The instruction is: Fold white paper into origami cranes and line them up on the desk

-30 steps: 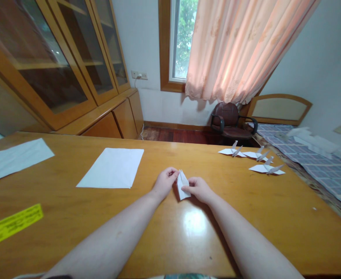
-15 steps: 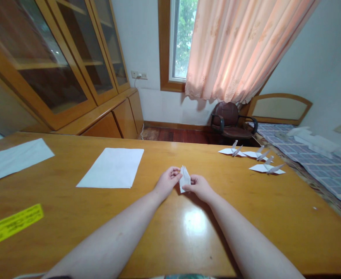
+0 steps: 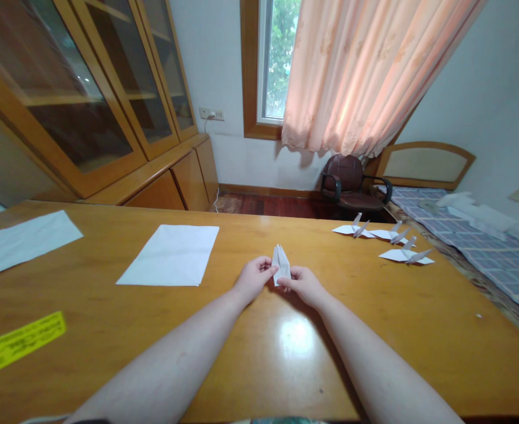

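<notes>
A small folded white paper piece stands upright between both hands, just above the wooden table. My left hand pinches its lower left edge. My right hand pinches its lower right edge. The pointed tip of the paper faces away from me. Both forearms rest over the table's near half.
A white sheet lies left of the hands, another sheet at the far left, and a yellow strip near the front left. Three folded paper cranes sit at the table's far right. An office chair and a bed lie beyond.
The folded paper has been lifted and turned from lying tilted toward me to standing upright with its tip pointing away. Both hands shifted slightly away from me with it.
</notes>
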`<action>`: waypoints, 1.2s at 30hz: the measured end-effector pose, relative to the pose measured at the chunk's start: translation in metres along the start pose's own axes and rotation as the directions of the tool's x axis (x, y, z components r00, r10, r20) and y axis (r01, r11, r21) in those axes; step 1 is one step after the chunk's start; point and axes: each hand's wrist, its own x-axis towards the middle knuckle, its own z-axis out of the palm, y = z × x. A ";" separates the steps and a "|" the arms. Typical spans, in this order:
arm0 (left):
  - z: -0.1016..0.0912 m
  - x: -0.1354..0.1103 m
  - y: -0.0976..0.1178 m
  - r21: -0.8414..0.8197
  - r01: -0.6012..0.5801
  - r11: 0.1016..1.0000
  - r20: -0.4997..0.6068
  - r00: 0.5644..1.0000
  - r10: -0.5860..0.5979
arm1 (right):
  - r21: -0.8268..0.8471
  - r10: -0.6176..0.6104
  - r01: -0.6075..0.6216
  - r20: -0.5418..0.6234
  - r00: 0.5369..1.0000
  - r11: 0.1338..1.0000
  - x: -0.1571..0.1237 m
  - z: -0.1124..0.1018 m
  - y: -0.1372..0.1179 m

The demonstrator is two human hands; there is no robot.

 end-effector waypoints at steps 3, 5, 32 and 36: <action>0.001 0.000 -0.001 -0.028 0.023 0.999 0.084 0.996 -0.020 | -0.015 -0.006 0.006 -0.002 1.000 1.000 -0.001 0.000 -0.001; 0.001 0.000 -0.003 0.011 0.034 0.999 0.098 0.995 -0.035 | -0.024 -0.015 0.015 0.005 1.000 1.000 -0.001 0.000 0.000; -0.007 0.008 -0.005 -0.105 -0.064 0.992 -0.225 0.974 0.039 | -0.077 0.053 -0.047 0.069 0.996 0.996 0.000 0.001 0.007; -0.003 0.003 -0.007 -0.090 -0.115 0.989 -0.114 0.988 0.104 | 0.076 0.019 -0.013 -0.078 0.997 0.997 0.004 0.000 0.004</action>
